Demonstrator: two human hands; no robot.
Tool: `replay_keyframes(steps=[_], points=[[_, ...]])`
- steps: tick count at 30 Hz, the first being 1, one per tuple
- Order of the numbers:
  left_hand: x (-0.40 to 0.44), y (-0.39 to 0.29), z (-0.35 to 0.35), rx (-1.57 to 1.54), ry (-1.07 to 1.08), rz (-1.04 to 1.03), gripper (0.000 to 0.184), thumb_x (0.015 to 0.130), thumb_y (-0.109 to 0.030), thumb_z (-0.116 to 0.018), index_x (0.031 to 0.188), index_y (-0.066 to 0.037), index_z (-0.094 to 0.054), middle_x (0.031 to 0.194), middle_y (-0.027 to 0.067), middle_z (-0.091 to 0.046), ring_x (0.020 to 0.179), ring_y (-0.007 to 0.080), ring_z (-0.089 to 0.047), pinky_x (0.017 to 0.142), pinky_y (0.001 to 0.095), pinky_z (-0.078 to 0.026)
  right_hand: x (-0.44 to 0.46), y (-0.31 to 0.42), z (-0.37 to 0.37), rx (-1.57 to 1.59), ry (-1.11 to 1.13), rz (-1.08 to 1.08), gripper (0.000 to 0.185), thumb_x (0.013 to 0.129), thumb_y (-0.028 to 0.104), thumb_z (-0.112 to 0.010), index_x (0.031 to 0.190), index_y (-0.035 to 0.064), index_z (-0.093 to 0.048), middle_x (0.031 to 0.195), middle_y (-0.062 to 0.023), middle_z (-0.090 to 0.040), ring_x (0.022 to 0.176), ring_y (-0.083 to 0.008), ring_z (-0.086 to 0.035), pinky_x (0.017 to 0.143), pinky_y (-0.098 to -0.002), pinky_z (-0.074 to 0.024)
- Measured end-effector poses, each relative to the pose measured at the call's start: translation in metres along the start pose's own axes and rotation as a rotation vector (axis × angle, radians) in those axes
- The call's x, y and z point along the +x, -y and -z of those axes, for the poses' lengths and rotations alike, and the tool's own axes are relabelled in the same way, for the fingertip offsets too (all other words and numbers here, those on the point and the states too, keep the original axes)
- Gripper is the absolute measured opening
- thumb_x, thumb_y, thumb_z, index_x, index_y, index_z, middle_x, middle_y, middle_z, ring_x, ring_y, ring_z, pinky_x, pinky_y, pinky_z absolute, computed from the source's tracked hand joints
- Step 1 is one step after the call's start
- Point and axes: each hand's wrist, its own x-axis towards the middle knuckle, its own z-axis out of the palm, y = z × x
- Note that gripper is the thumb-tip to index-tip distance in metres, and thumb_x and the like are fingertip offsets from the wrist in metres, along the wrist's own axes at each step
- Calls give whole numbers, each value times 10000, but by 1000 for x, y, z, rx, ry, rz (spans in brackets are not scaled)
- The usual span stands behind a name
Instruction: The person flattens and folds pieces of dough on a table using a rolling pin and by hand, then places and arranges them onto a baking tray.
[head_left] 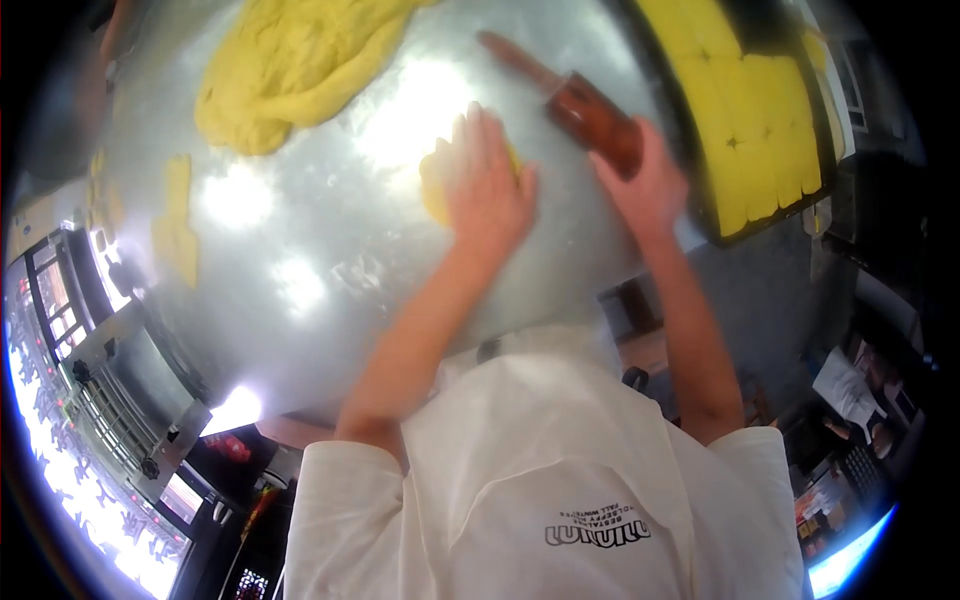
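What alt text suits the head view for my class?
A person's left hand lies flat on a small yellow dough piece on a shiny metal table; the right hand grips a reddish-brown wooden rolling pin. A large yellow dough mass lies beyond.

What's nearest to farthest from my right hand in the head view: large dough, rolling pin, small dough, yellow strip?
1. Rolling pin, in the right hand.
2. Small dough, under the left hand.
3. Large dough, upper left.
4. Yellow strip, far left.

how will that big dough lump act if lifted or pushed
The big dough lump would probably sag, given its soft folds. It looks heavy, far bulkier than the piece under the left hand. Lying broad on the table, it seems unlikely to roll.
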Motion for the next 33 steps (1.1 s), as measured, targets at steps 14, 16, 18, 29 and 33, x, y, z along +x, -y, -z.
replay_keyframes(steps=[14,16,18,29,33], points=[[5,-15,-3,-107,7,60,816,962,-437,-681,1562,35,-391,1648,272,-330,1540,455,-285,1236,621,-211,0,2,-3,-6,-31,37,808,799,452,-875,1477,231,-495,993,-127,-757,891,-321,-744,802,-431,-576],[7,-13,-1,-107,-9,45,796,965,-404,-684,1562,34,-393,1639,274,-345,1534,454,-301,1239,601,-227,5,5,-3,4,-28,15,807,792,455,-880,1472,228,-511,1008,-135,-761,890,-325,-747,797,-422,-578],[2,-8,8,-191,-70,41,761,975,-367,-678,1563,27,-397,1620,277,-372,1513,450,-333,1236,569,-254,7,7,-2,84,37,-27,802,785,456,-886,1465,223,-530,1026,-137,-765,899,-324,-751,795,-414,-578],[-33,131,69,-23,118,288,280,1073,-240,-504,1070,-16,-671,1131,195,-673,1048,381,-609,916,460,-466,45,78,16,267,779,343,758,793,528,-828,1444,230,-579,1115,-126,-765,1019,-372,-723,900,-442,-555],[-24,108,83,-285,-62,334,304,1063,-263,-516,1085,-2,-671,1068,204,-694,1007,390,-641,908,463,-482,55,73,22,294,724,199,737,793,495,-853,1424,207,-604,1088,-135,-765,997,-327,-732,885,-411,-564]])
